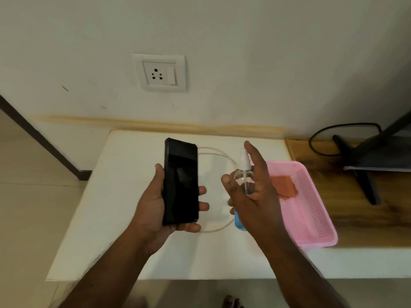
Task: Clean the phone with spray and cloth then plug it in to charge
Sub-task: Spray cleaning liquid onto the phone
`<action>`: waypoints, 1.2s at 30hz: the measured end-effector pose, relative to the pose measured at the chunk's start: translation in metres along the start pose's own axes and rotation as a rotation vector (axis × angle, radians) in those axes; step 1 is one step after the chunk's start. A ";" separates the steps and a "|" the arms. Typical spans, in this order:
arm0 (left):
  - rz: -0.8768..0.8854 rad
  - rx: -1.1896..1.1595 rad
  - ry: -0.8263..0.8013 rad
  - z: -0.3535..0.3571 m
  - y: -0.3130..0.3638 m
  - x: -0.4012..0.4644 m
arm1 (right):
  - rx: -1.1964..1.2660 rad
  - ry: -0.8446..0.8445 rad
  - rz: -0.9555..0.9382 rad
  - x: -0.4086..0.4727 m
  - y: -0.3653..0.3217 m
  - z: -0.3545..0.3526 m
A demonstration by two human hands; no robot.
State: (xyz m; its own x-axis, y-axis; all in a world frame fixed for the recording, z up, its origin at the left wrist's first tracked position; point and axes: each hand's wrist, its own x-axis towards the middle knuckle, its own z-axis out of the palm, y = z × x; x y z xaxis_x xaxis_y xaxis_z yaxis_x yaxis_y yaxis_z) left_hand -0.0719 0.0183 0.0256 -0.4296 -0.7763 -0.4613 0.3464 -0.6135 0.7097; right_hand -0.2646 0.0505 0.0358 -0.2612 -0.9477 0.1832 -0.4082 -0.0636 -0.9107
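My left hand grips a black phone upright above the white tabletop, its dark screen facing me. My right hand holds a clear spray bottle with a white nozzle and blue liquid at its base, just right of the phone; the index finger reaches up beside the nozzle. A white charging cable loops on the table behind both. An orange cloth lies in the pink basket to the right. A white wall socket sits above the table.
A wooden surface extends right of the white top, carrying a dark monitor stand and a black cable. The floor drops off at the left and front edges. A bare foot shows at the bottom.
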 end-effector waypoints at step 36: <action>-0.036 0.073 -0.076 0.000 -0.009 0.003 | -0.165 0.033 -0.033 0.001 -0.002 -0.002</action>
State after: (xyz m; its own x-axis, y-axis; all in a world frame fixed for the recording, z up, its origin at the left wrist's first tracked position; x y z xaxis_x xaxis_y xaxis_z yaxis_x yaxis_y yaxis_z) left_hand -0.0764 0.0215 0.0181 -0.5039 -0.7387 -0.4477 0.2692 -0.6268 0.7312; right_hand -0.2661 0.0504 0.0383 -0.2723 -0.9351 0.2268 -0.5548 -0.0400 -0.8310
